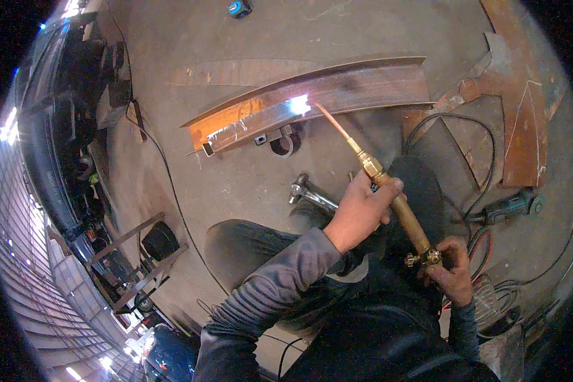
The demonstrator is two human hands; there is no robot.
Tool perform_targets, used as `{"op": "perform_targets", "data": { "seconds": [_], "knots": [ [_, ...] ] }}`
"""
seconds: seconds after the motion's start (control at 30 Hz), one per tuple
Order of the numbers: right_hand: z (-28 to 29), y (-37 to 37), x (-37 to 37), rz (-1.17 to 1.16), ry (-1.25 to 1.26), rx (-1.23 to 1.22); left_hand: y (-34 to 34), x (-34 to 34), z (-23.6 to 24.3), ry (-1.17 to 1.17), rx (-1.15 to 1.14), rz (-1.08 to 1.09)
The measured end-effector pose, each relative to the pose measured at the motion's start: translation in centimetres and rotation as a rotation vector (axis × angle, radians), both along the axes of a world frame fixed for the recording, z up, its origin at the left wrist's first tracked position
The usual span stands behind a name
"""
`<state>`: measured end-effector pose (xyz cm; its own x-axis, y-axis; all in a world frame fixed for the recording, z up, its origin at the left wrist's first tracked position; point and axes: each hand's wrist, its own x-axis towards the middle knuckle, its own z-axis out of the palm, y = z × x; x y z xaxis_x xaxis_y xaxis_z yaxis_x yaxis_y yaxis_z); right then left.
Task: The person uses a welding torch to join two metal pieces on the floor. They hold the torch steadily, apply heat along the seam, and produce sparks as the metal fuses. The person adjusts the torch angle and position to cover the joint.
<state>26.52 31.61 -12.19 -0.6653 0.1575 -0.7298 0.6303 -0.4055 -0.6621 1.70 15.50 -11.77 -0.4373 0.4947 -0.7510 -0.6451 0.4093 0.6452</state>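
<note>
As the head view looks down, the person holds a brass cutting torch (388, 191) in both hands over a concrete floor (248, 184). The left hand (361, 213) has its grip closed around the forward part of the torch body, just behind the brass fitting. The right hand (452, 270) has its grip closed on the rear end, at the small valves where the hoses (484, 245) join.

The long axis of the torch runs diagonally, from the lower right near the person up to the upper left. Its thin tip points away from the person and to the left, and it ends at a bright white flame spot (299, 105).

That spot lies on a long rusty steel beam (337, 89), which rests on the floor and stretches from lower left to upper right, so the torch crosses it at an angle. The left part of the beam shows an orange glow.

A hammer (307, 191) lies on the floor near the left hand. A rusty steel plate (522, 95) lies to the right, and an angle grinder (512, 207) rests below it.
</note>
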Motion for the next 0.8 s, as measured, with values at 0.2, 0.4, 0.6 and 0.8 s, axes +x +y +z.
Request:
{"op": "perform_targets", "data": {
  "seconds": [0.2, 0.4, 0.6, 0.8],
  "knots": [
    [-0.4, -0.1, -0.4, -0.018, -0.038, -0.004, -0.2, 0.0, -0.2, 0.017, -0.038, -0.002],
    [-0.8, -0.4, -0.2, -0.068, -0.009, -0.049, -0.2, -0.3, -0.1, 0.020, -0.049, -0.005],
    [-0.1, -0.1, -0.7, -0.052, -0.063, -0.057, -0.4, 0.0, -0.2, 0.055, -0.067, -0.016],
    [-0.3, -0.1, -0.3, -0.041, -0.060, -0.032, -0.4, 0.0, 0.0, 0.068, -0.066, -0.034]
  ]
}}
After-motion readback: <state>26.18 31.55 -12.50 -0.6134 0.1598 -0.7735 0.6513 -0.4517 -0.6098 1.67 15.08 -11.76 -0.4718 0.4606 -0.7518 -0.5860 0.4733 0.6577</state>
